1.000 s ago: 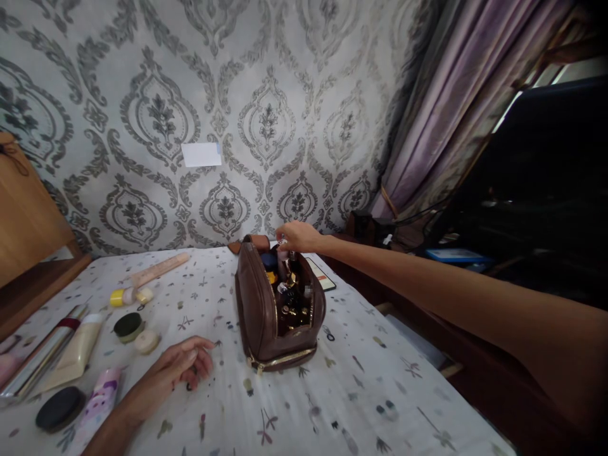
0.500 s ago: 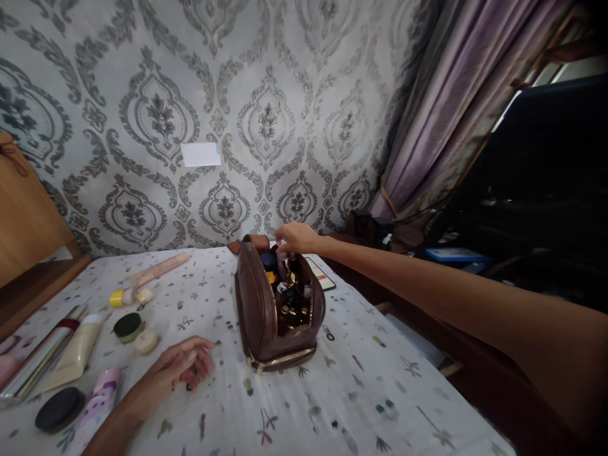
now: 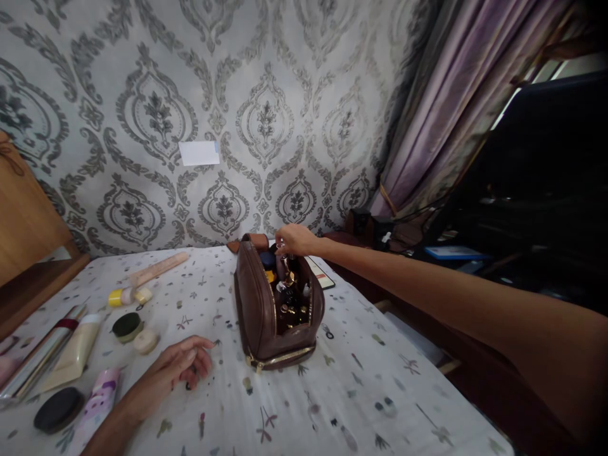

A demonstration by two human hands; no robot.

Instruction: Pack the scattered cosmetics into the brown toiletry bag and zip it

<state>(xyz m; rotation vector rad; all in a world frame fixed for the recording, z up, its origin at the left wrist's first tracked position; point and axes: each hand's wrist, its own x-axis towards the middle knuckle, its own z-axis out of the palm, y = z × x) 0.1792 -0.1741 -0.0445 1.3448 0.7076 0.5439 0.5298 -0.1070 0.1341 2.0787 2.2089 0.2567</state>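
Note:
A brown leather toiletry bag (image 3: 251,316) stands unzipped on the patterned cloth, its mouth facing up. Small bottles, several with gold or black caps (image 3: 289,294), fill it, though many are partly hidden. At the bag's far end my right hand (image 3: 295,239) reaches in, its fingers pinched on the top of a slim purplish bottle (image 3: 282,269). To the left of the bag my left hand (image 3: 183,364) rests on the cloth, fingers loosely bent and apart, holding nothing. Near it lie a cream-lidded jar (image 3: 145,341) and a dark green-lidded jar (image 3: 127,327).
Leftward lie a pink tube (image 3: 102,396), a black round compact (image 3: 59,410), a beige tube (image 3: 76,354), a yellow-capped bottle (image 3: 121,297) and a long peach-coloured item (image 3: 159,269). A phone-like flat item (image 3: 323,275) sits behind the bag. Wooden furniture (image 3: 33,221) borders the left.
My right hand stays at the bag's far end, with only a slight shift at the purplish bottle. My left hand has not moved. The view has shifted a little.

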